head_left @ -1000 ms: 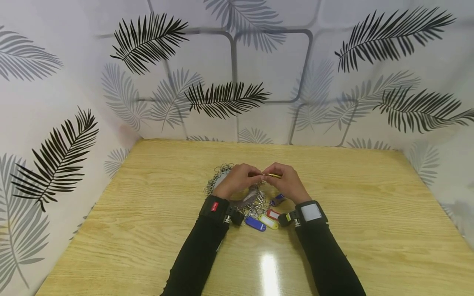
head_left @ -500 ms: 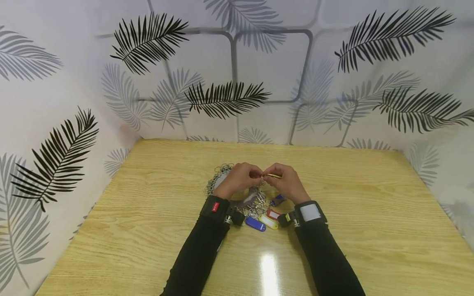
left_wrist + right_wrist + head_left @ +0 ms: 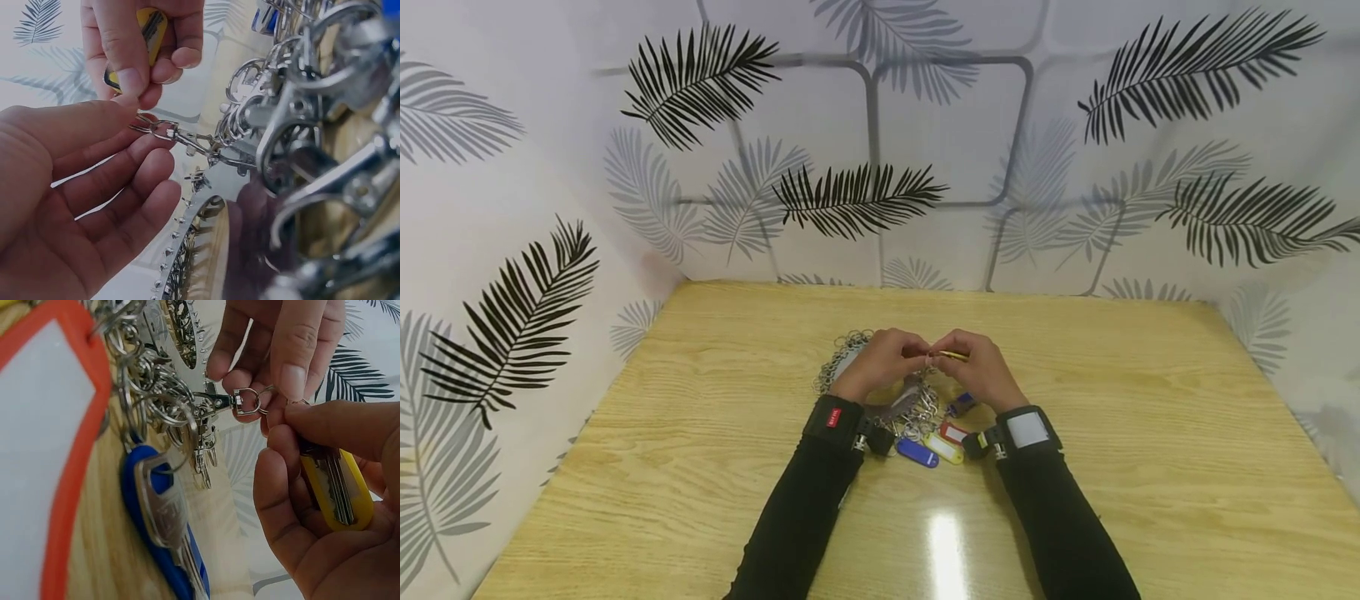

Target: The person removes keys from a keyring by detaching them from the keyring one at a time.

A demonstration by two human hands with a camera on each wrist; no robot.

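Observation:
In the head view both hands meet fingertip to fingertip over a round metal key holder (image 3: 847, 363) hung with clasps. My left hand (image 3: 883, 360) pinches a split key ring (image 3: 144, 122) between thumb and index finger, the other fingers loosely bent. That ring hangs from a swivel clasp (image 3: 215, 400) on the holder. My right hand (image 3: 987, 371) holds a yellow key tag (image 3: 362, 499) with a metal key (image 3: 337, 487) lying over it. The right thumb and index finger pinch at the same ring, right against the left thumb; where the tag joins is hidden under them.
Below the hands lie a blue tag (image 3: 917, 453), another yellow tag (image 3: 943, 449) and a red tag (image 3: 953, 434) on the wooden table (image 3: 737, 467). A blue tag with a key (image 3: 961, 406) hangs near the right wrist. A patterned backdrop (image 3: 820, 108) stands behind the table.
The pinched fingertips have shifted very slightly left and make small movements at the ring. The holder and the tags on the table stay where they were.

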